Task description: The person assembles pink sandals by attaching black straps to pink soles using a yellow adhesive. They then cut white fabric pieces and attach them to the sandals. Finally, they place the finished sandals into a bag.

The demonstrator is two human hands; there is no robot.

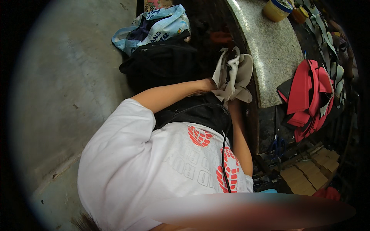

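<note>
A loose bundle of greyish-beige, flexible sheet pieces with curled edges is held up over my lap, beside the stone-topped table. My left hand reaches into its left side and is closed on it, though the pieces cover the fingers. From below, my right hand meets the lower edge of the same bundle. It too grips the pieces, and its fingers are hidden behind them.
The speckled stone slab bears a yellow tub with a blue rim. Red cut pieces lie right of it, near blue-handled scissors and tan blocks. A light-blue bag and a black bag lie on the left. A black cable crosses my shirt.
</note>
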